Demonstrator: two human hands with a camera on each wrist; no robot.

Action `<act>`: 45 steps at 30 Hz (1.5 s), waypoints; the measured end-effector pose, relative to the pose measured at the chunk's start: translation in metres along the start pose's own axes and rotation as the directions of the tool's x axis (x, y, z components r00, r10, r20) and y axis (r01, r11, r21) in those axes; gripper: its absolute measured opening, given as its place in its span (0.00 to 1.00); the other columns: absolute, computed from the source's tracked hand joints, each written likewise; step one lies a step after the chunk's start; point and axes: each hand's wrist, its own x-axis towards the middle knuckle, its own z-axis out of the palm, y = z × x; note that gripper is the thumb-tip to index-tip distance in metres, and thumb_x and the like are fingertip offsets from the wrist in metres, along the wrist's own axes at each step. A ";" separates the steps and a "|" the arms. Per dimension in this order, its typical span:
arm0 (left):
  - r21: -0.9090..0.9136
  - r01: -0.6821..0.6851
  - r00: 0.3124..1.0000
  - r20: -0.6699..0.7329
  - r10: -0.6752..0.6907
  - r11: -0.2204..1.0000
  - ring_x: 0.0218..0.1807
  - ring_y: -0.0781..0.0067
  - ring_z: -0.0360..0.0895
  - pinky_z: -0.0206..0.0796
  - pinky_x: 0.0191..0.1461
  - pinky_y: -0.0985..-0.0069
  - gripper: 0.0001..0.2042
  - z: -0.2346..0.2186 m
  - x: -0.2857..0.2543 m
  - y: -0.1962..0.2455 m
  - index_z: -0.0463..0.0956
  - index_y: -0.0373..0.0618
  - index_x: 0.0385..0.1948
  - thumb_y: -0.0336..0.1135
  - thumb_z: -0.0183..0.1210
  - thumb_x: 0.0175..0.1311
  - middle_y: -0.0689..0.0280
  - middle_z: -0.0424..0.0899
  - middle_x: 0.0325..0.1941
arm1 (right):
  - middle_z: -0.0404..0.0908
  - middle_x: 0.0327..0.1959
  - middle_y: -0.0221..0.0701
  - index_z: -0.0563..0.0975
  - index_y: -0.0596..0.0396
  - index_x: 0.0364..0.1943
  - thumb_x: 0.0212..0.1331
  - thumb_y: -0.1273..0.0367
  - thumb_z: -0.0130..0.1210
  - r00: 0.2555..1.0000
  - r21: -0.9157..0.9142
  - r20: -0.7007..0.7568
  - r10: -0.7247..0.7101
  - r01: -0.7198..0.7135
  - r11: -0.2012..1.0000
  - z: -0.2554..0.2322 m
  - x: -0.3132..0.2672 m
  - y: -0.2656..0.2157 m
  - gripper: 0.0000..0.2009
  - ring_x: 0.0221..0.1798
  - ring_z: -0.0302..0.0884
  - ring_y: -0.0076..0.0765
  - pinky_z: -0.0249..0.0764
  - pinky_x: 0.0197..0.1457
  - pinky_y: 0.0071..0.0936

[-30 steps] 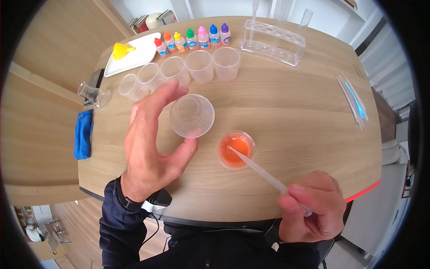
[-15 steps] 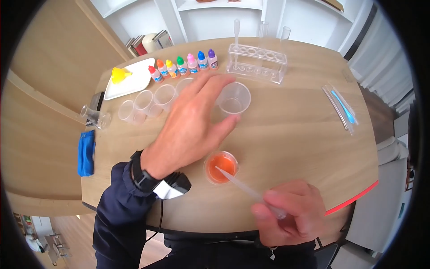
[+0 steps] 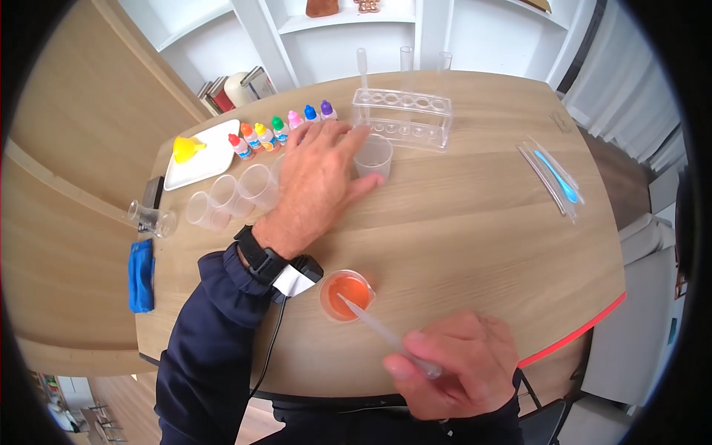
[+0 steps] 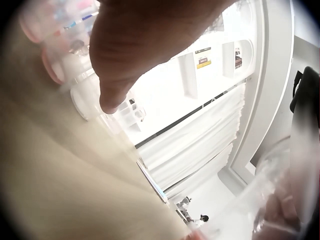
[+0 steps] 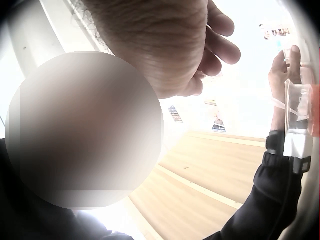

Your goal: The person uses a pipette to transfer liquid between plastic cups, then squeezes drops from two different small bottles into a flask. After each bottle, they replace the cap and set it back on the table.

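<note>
The left hand [image 3: 313,165] is curving by a clear, round plastic cup [image 3: 374,154], I cannot tell if gripping; the right hand [image 3: 466,362] is pinching a thin, clear plastic dropper [image 3: 384,329] over a round, clear beaker [image 3: 323,301] of orange liquid [image 3: 356,291].

Behind the beaker [image 3: 346,295] are a cup [image 3: 374,153] and rack [image 3: 406,107], with bottles [image 3: 280,132] right of the tray [image 3: 215,154].

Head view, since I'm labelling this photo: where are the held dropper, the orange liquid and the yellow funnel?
Dropper [image 3: 382,328]: head view, on its stem.
Orange liquid [image 3: 357,288]: head view, on its surface.
Yellow funnel [image 3: 183,150]: head view, on its wide cone.
</note>
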 end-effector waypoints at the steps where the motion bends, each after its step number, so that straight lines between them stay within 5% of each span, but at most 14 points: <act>1: -0.005 -0.002 1.000 0.000 0.002 1.000 0.68 0.50 0.80 0.64 0.78 0.49 0.35 0.000 0.000 -0.001 0.82 0.43 0.66 0.46 0.82 0.56 0.55 0.85 0.64 | 0.86 0.27 0.26 0.87 0.57 0.46 0.44 0.77 0.83 1.000 -0.001 0.001 -0.002 0.002 1.000 0.000 0.000 0.000 0.22 0.23 0.81 0.30 0.75 0.25 0.24; 11: 0.065 0.069 0.994 0.081 -0.074 0.996 0.64 0.46 0.81 0.65 0.75 0.52 0.35 -0.021 -0.009 -0.015 0.79 0.42 0.67 0.37 0.80 0.54 0.54 0.88 0.55 | 0.86 0.28 0.28 0.86 0.57 0.47 0.43 0.78 0.83 1.000 0.004 -0.008 -0.004 0.004 1.000 0.001 0.002 0.000 0.23 0.22 0.81 0.31 0.75 0.26 0.24; 25: -0.299 0.264 0.962 0.017 -0.271 0.917 0.63 0.55 0.86 0.78 0.68 0.64 0.35 -0.093 -0.066 0.028 0.74 0.39 0.67 0.21 0.78 0.55 0.56 0.87 0.62 | 0.88 0.31 0.34 0.85 0.58 0.50 0.49 0.79 0.81 0.997 0.038 -0.081 -0.003 0.007 0.999 0.001 -0.009 0.000 0.23 0.25 0.84 0.33 0.75 0.26 0.25; 29: -0.283 0.197 0.972 -0.069 -0.225 0.939 0.64 0.53 0.85 0.78 0.67 0.63 0.35 -0.103 -0.106 0.031 0.74 0.39 0.66 0.19 0.78 0.53 0.56 0.87 0.62 | 0.85 0.31 0.34 0.81 0.56 0.56 0.74 0.62 0.69 0.997 0.013 -0.071 0.015 -0.014 1.000 -0.005 -0.021 -0.002 0.16 0.30 0.75 0.29 0.68 0.33 0.24; 32: -0.285 0.130 0.980 -0.106 -0.166 0.950 0.63 0.52 0.85 0.78 0.66 0.62 0.36 -0.101 -0.126 0.034 0.74 0.38 0.66 0.18 0.78 0.52 0.55 0.87 0.63 | 0.83 0.32 0.34 0.78 0.53 0.61 0.79 0.48 0.63 0.986 0.062 -0.161 0.046 -0.037 0.997 -0.002 -0.026 -0.006 0.24 0.28 0.72 0.25 0.64 0.32 0.26; 34: -0.285 0.088 0.983 -0.131 -0.130 0.954 0.62 0.52 0.85 0.77 0.66 0.62 0.36 -0.099 -0.130 0.036 0.74 0.38 0.66 0.17 0.78 0.52 0.54 0.87 0.63 | 0.85 0.34 0.34 0.79 0.53 0.61 0.77 0.49 0.65 0.997 0.134 -0.068 0.026 -0.016 0.991 -0.005 -0.025 -0.004 0.24 0.28 0.73 0.25 0.65 0.32 0.25; 39: -0.278 0.042 0.986 -0.144 -0.085 0.960 0.62 0.52 0.84 0.75 0.66 0.61 0.36 -0.103 -0.129 0.045 0.74 0.39 0.67 0.17 0.77 0.52 0.55 0.89 0.62 | 0.89 0.36 0.33 0.84 0.56 0.55 0.53 0.71 0.84 0.996 0.147 0.081 -0.044 0.031 0.989 0.000 -0.016 -0.001 0.25 0.26 0.83 0.32 0.70 0.23 0.25; 43: -0.223 -0.017 0.982 -0.187 -0.026 0.975 0.57 0.56 0.86 0.71 0.57 0.65 0.33 -0.099 -0.131 0.052 0.77 0.38 0.64 0.17 0.73 0.50 0.58 0.92 0.60 | 0.89 0.35 0.31 0.86 0.56 0.49 0.48 0.72 0.86 0.993 0.030 0.109 -0.048 0.045 0.999 0.012 -0.005 -0.008 0.23 0.25 0.82 0.31 0.69 0.23 0.25; 45: -0.206 -0.043 0.985 -0.173 0.007 0.978 0.60 0.54 0.83 0.72 0.63 0.64 0.34 -0.098 -0.135 0.052 0.75 0.40 0.67 0.19 0.75 0.54 0.58 0.93 0.61 | 0.89 0.33 0.30 0.86 0.56 0.46 0.46 0.73 0.87 0.992 0.007 0.113 -0.064 0.064 0.998 0.014 -0.003 -0.008 0.23 0.25 0.82 0.31 0.70 0.23 0.25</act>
